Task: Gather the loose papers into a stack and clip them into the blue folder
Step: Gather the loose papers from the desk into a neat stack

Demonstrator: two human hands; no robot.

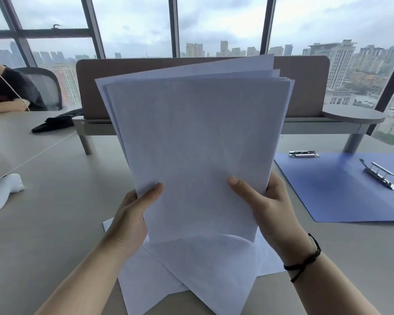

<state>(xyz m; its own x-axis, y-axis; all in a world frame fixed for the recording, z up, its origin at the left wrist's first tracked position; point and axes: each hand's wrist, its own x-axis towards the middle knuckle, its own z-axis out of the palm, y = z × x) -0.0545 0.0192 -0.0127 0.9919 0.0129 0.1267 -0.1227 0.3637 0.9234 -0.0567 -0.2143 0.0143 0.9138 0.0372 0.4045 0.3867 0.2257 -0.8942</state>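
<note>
I hold a bundle of white papers [196, 137] upright above the desk, its top edges fanned and uneven. My left hand [132, 214] grips the bundle's lower left edge, thumb on the front sheet. My right hand [266, 205] grips the lower right edge the same way. Several loose white sheets [205, 276] lie overlapping on the desk under the bundle. The blue folder [341, 189] lies open flat to the right, with a metal clip [381, 176] on its right part and a second metal clip [303, 154] at its top left edge.
The grey desk [55, 212] carries a white object [2, 192] at the left edge and a black cloth [55, 123] further back. A brown partition screen [203, 64] stands behind the papers. A person sits at the far left [7, 89].
</note>
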